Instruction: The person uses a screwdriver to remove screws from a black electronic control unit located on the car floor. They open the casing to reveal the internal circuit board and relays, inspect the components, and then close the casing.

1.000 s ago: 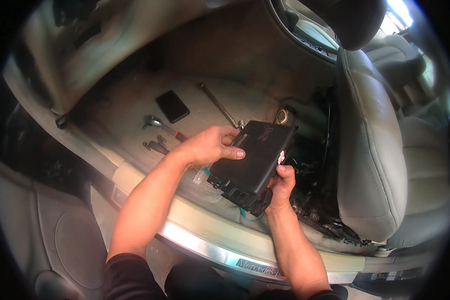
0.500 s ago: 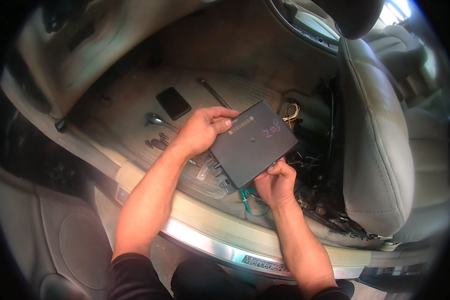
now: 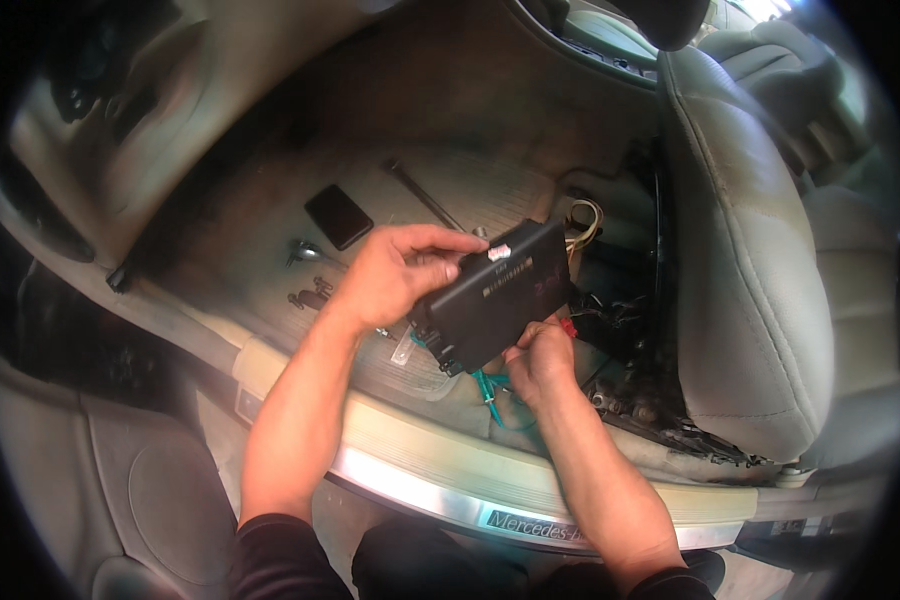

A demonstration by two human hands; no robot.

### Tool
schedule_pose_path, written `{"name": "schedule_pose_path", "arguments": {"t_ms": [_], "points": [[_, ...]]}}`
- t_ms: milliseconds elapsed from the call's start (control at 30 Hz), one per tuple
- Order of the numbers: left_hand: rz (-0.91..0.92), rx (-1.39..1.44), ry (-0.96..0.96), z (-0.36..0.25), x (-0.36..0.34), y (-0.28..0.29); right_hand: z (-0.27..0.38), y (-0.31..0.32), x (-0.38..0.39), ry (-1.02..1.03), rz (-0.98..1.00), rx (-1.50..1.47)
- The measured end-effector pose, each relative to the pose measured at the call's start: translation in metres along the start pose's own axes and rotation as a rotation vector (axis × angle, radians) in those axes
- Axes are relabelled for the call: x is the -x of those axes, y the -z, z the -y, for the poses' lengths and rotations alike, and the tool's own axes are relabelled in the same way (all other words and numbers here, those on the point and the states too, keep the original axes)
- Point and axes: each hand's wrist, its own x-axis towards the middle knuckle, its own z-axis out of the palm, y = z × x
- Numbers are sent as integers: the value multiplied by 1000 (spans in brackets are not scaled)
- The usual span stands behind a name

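A flat black electronic control module (image 3: pixel 505 305) is held up between my two hands, tilted so its far edge shows. On its broad face are a pale printed label and faint handwriting; a small white sticker (image 3: pixel 499 252) sits on the far edge. Connector sockets line its left end. My left hand (image 3: pixel 395 275) grips the upper left edge with thumb and fingers. Below, my right hand (image 3: pixel 543 358) pinches the lower right edge, its fingertips partly hidden. Teal leads (image 3: pixel 488 390) lie on the floor just under the module.
On the car floor lie a dark phone (image 3: pixel 338 216), a long black bar (image 3: pixel 418 190), a ratchet (image 3: pixel 303 250) and small keys or clips (image 3: pixel 312 295). Loose wiring (image 3: pixel 582 225) rises beside the grey seat (image 3: pixel 745 250). The door sill (image 3: pixel 440 450) runs along the near side.
Both hands have tipped the module, so its broad face is foreshortened and its far edge with the white sticker now shows. The view has shifted slightly.
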Motion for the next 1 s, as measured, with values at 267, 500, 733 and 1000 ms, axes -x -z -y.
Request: {"name": "schedule_pose_path", "arguments": {"t_ms": [267,500,733,1000], "points": [[-50,-241,-42,-18,9,-29,-8,0,-17,175,71,-98],[246,-735,103,-8,9,-32,12,-27,10,88,341,-96],[404,-307,293,10,2,-27,8,-16,4,215,350,73],[413,-151,354,18,-12,-28,17,-17,5,183,441,139]]}}
